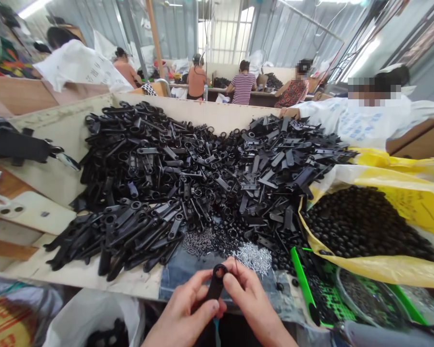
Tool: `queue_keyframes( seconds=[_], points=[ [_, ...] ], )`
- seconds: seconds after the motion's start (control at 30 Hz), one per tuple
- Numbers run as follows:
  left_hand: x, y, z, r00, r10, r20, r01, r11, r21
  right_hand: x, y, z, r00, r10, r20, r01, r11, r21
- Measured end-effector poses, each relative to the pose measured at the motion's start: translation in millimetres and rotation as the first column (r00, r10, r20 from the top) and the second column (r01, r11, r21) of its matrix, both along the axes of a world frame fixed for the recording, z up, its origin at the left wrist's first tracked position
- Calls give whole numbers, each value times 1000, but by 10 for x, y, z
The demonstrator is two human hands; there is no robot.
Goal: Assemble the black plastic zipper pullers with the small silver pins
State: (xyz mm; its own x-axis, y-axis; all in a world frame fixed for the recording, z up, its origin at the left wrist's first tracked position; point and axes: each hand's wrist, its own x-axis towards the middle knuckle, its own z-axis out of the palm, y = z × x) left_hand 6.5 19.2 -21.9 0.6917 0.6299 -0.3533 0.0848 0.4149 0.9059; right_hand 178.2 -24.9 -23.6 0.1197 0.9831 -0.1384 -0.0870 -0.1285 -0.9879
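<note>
My left hand (pixel 186 311) is closed around the lower end of a black plastic lever (pixel 216 284) with a ring at its top. My right hand (pixel 248 294) pinches near the ring end of the same lever; whether it also holds a small part there I cannot make out. Both hands sit at the near edge of the table, just below a small heap of silver screws (pixel 255 257). A large pile of black plastic levers (pixel 144 193) and flat black pieces (pixel 285 164) spreads across the table behind.
A yellow bag (pixel 401 270) of small black round parts lies at the right, with a green crate (pixel 304 284) below it. A white phone (pixel 32 209) and a black tool (pixel 20 144) rest at the left. A white-sleeved person leans in at far right; several people work behind.
</note>
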Motion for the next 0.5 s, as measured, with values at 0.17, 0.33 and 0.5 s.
queue_keyframes(
  seconds=[0.17, 0.33, 0.5],
  points=[
    [38, -58, 44, 969, 30, -247, -8, 996, 90, 81, 49, 52, 975, 42, 220, -43, 999, -4],
    [97, -146, 78, 898, 284, -336, -179, 933, 312, 88, 17, 33, 981, 101, 166, -101, 995, -10],
    [181, -164, 64, 975, 192, -109, -194, 981, -3, -10, -50, 1, 998, 58, 38, -58, 998, 8]
  ],
)
